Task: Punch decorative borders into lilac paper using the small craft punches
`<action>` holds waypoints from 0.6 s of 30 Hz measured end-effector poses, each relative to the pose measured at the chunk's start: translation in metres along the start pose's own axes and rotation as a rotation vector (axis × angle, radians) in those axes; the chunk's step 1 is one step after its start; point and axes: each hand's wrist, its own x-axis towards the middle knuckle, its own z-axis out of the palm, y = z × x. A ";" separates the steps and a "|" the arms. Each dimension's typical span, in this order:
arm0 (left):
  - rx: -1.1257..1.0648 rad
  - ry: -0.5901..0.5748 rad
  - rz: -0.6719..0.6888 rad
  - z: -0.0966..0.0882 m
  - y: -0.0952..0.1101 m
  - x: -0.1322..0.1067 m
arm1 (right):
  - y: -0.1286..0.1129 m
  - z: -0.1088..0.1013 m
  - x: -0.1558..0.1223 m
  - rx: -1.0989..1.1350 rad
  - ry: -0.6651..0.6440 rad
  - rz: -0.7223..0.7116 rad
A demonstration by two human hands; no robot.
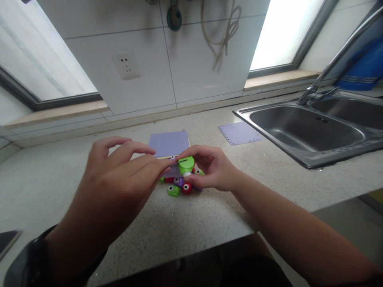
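My right hand [214,167] grips a bright green craft punch [186,163] between thumb and fingers, its dark slot facing up and its white button low down. My left hand [125,175] is closed in a pinch at the punch's left side, its fingertips touching or almost touching the slot. A piece of purple paper [173,172] shows just under those fingertips; the pinched edge itself is hidden. Several small punches lie on the counter beneath my hands, among them a green one [173,190], a red one [186,188] and a purple one [178,181].
Behind my hands lies a stack of purple paper [169,142]. Farther right is a purple sheet [240,133] with small holes along its edges. A steel sink [311,161] with a faucet [308,95] is set in the speckled counter [203,223]. A tiled wall stands behind.
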 end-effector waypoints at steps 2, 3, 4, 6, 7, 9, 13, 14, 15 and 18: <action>-0.004 0.000 -0.014 0.000 0.000 0.000 | 0.000 0.000 0.000 0.001 0.000 -0.013; -0.006 -0.002 -0.015 0.000 0.000 0.000 | 0.001 0.000 0.000 0.002 0.001 -0.017; -0.007 -0.006 -0.012 -0.001 0.000 0.000 | 0.001 0.000 0.000 0.002 0.001 -0.016; -0.006 -0.013 0.001 -0.001 0.000 0.001 | 0.001 0.000 0.000 0.002 0.002 -0.012; -0.004 -0.019 0.007 -0.001 0.000 0.001 | 0.000 0.001 0.000 0.003 0.003 -0.012; 0.000 -0.021 0.004 -0.002 0.000 0.001 | 0.000 0.001 0.000 0.004 0.003 -0.013; 0.001 -0.021 -0.010 -0.001 0.001 0.001 | 0.000 0.001 0.001 0.003 0.002 -0.020; -0.001 -0.017 -0.015 -0.001 0.001 0.001 | 0.000 0.001 0.001 0.001 0.001 -0.026; -0.003 -0.015 -0.017 -0.001 0.000 0.001 | 0.000 0.001 0.001 -0.001 0.003 -0.032; -0.006 -0.021 -0.010 -0.002 0.000 0.000 | 0.000 0.002 0.001 -0.010 0.019 -0.052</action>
